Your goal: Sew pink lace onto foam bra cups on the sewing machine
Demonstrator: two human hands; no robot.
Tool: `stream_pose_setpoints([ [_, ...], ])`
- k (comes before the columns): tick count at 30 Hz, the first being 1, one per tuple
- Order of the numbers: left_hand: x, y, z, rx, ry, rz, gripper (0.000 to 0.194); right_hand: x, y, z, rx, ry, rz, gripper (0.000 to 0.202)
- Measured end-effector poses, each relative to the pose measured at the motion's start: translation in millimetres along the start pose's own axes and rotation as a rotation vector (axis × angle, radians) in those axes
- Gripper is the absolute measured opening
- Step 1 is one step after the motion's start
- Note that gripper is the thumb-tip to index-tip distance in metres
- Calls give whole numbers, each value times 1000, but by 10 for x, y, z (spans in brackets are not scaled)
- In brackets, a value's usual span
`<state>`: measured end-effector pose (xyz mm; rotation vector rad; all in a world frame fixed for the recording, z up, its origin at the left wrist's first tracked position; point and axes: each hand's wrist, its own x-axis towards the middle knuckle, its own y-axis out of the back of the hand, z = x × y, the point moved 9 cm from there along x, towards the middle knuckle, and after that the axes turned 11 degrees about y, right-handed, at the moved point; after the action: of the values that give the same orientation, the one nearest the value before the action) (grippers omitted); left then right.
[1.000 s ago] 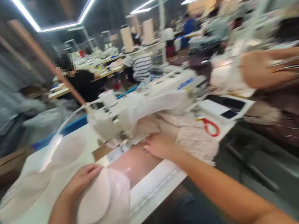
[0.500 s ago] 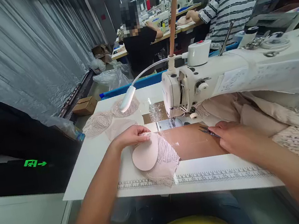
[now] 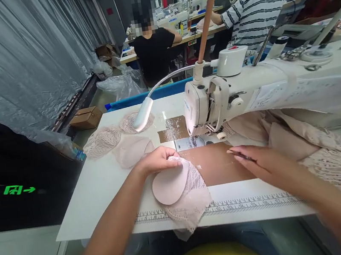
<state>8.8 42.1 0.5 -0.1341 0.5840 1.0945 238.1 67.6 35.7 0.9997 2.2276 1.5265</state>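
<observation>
Head view: the left hand (image 3: 162, 159) has its thumb and fingers pinched together on the upper edge of a lace piece (image 3: 200, 189) and a smooth, rounded pad (image 3: 170, 185). The pad lies on top of the lace, just below these fingers, and the lace spreads out to the right of it and toward the person, covering part of a printed ruler (image 3: 250, 205) and reaching past the front edge of the counter (image 3: 94, 200). The right hand (image 3: 256, 158) is curled closed around slim, dark snips (image 3: 241, 155), whose tip points left, toward the other hand; whether the blades are parted is hard to tell. The right hand is over the right end of a brown plate (image 3: 212, 166), which fills the gap between the hands. Beyond that gap stands the head of a white sewing machine (image 3: 199, 107). A sheer piece (image 3: 132, 151) lies just beyond the left wrist, with two lacy cups (image 3: 103, 140) farther off. Above them hangs a small lamp (image 3: 143, 114). To the right of the right hand and beyond it, pale gathered fabric (image 3: 339, 169) is heaped under the machine's arm.
</observation>
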Motion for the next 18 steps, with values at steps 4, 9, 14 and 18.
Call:
stream_pose_setpoints([
  [4,75,-183,128,-75,-24,-57,37,260,-144,-324,347,-23,-62,35],
  [9,207,-282,180,-116,-105,-36,38,570,-389,-303,564,-61,-101,22],
  [14,233,-123,84,-34,-139,145,37,605,-504,-108,427,-48,-20,18],
  [18,195,-50,71,134,-138,278,34,573,-487,-170,336,-6,-26,18],
])
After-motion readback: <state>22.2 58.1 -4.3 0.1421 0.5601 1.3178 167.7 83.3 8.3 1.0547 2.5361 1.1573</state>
